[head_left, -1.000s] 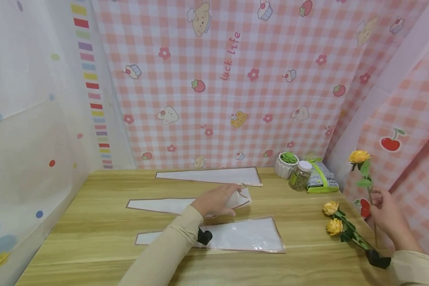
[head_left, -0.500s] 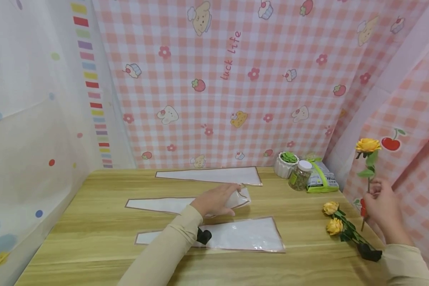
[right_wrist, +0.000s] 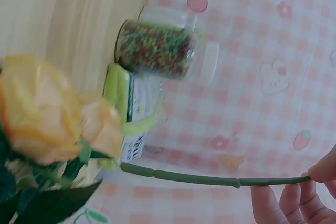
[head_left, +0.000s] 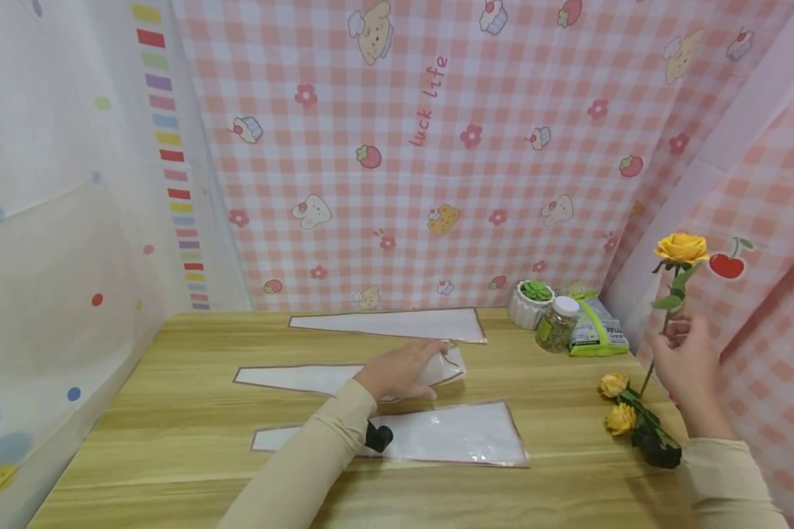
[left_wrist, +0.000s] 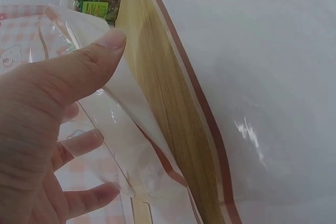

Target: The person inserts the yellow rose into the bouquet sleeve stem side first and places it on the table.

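Note:
My left hand (head_left: 400, 371) grips the raised wide end of the middle white sleeve (head_left: 298, 378). In the left wrist view, the thumb of the left hand (left_wrist: 47, 103) lies over the clear plastic (left_wrist: 118, 124), the other fingers curving below. At the right, my right hand (head_left: 688, 360) pinches the stem of an upright yellow rose (head_left: 681, 248). The right wrist view shows this green stem (right_wrist: 194, 178) between thumb and fingers of the right hand (right_wrist: 283, 205). Below its lower end lie two more yellow roses (head_left: 620, 419) with a black wrapped end (head_left: 656, 450).
One white sleeve (head_left: 397, 324) lies behind, another (head_left: 456, 435) in front on the wooden table (head_left: 556, 485). At the back right stand a potted succulent (head_left: 531, 304), a lidded jar (head_left: 557, 325) and a green-white bag (head_left: 597, 330). A black object (head_left: 378, 436) is by the left forearm.
My right hand has moved left and up with the upright rose. The black end of the lying roses has shifted left. My left hand keeps its place on the middle sleeve.

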`<action>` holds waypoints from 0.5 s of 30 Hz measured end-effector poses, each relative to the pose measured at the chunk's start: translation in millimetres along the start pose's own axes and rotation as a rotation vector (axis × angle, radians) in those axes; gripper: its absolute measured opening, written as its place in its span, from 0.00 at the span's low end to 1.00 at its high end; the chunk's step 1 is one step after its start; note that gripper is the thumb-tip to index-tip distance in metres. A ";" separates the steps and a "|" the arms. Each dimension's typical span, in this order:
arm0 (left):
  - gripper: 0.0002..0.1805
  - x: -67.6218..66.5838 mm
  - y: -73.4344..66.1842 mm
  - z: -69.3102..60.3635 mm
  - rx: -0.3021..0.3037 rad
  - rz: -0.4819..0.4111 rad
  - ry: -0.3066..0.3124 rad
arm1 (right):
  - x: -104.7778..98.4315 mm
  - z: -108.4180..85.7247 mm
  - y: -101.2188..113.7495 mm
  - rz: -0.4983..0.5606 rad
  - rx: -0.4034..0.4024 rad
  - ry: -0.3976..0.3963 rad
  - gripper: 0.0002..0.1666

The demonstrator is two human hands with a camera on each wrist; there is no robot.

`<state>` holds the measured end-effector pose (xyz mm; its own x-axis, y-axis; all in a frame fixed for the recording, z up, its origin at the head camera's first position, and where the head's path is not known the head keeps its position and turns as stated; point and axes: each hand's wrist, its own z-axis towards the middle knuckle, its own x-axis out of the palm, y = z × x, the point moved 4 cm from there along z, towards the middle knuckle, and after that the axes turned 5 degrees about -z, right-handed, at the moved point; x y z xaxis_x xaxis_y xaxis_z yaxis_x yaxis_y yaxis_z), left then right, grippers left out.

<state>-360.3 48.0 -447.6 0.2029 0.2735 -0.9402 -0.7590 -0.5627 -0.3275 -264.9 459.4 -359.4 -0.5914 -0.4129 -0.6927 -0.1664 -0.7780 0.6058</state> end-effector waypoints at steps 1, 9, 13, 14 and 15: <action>0.44 0.0 0.0 0.3 0.001 0.000 0.000 | 1.2 -0.3 2.8 0.012 -0.005 0.002 0.28; 0.44 -0.4 0.4 1.2 0.012 0.006 -0.006 | 14.2 -2.4 27.5 0.073 -0.094 -0.107 0.22; 0.44 -1.1 -0.1 1.1 0.015 0.009 -0.011 | 24.9 -6.0 40.3 0.061 -0.166 -0.145 0.23; 0.44 -1.3 -0.5 1.0 0.017 0.009 -0.011 | 27.6 -7.0 43.2 0.062 -0.182 -0.144 0.24; 0.44 -1.5 -0.9 1.0 0.018 0.010 -0.009 | 30.2 -8.0 46.2 0.067 -0.199 -0.145 0.26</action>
<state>-360.5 48.9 -445.8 0.1897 0.2751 -0.9425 -0.7718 -0.5516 -0.3163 -284.1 407.2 -355.5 -0.7052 -0.4059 -0.5813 0.0273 -0.8348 0.5498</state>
